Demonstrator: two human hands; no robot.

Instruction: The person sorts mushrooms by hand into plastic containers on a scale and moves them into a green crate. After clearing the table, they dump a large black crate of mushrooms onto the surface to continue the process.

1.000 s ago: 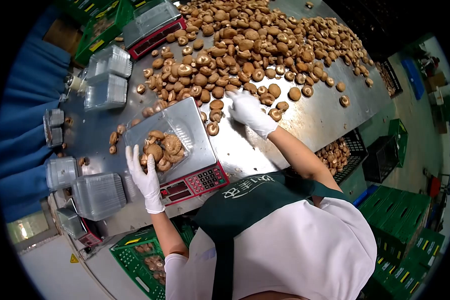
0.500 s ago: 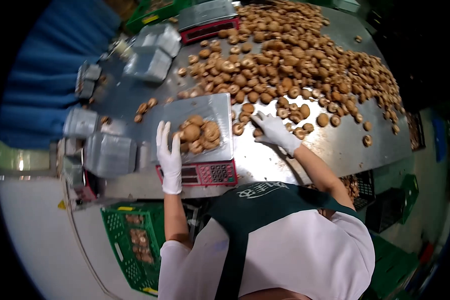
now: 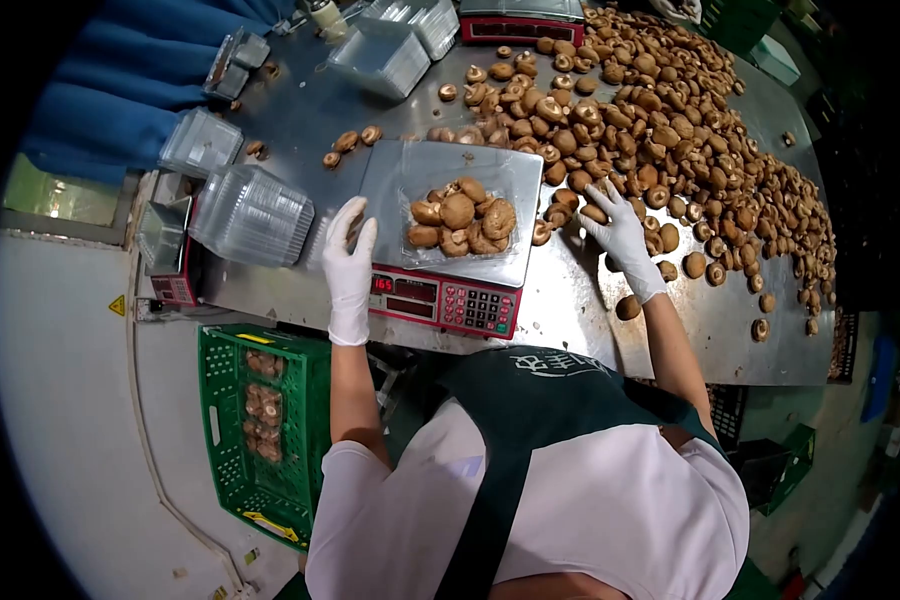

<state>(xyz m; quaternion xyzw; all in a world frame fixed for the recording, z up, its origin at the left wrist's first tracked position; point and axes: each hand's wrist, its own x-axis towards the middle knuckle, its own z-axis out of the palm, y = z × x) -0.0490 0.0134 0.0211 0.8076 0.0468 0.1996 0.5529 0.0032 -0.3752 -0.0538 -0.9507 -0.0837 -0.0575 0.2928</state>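
A clear plastic tray (image 3: pixel 406 213) holding several brown shiitake mushrooms (image 3: pixel 457 211) rests on the metal plate of a red digital scale (image 3: pixel 490 312). Red digits glow on its display (image 3: pixel 403 289). My left hand (image 3: pixel 349 275), in a white glove, hovers beside the scale's left edge with its fingers apart and nothing in them. On the right, my gloved right hand (image 3: pixel 625 240) is at the near edge of the mushroom pile (image 3: pixel 660 130). Its thumb and fingers are around one shiitake mushroom (image 3: pixel 594 214). Part of that mushroom is hidden by the hand.
Stacked clear trays (image 3: pixel 253 215) stand left of the scale, with more trays (image 3: pixel 380 62) behind. A second scale (image 3: pixel 520 28) sits at the back. Below the table's left side, a green crate (image 3: pixel 220 400) holds packed mushrooms. Another person's gloved hand (image 3: pixel 678 9) shows at the far edge.
The camera view has shifted. My left hand has drawn away from the tray to the scale's left side. My right hand has moved farther into the pile's edge and closed around a mushroom.
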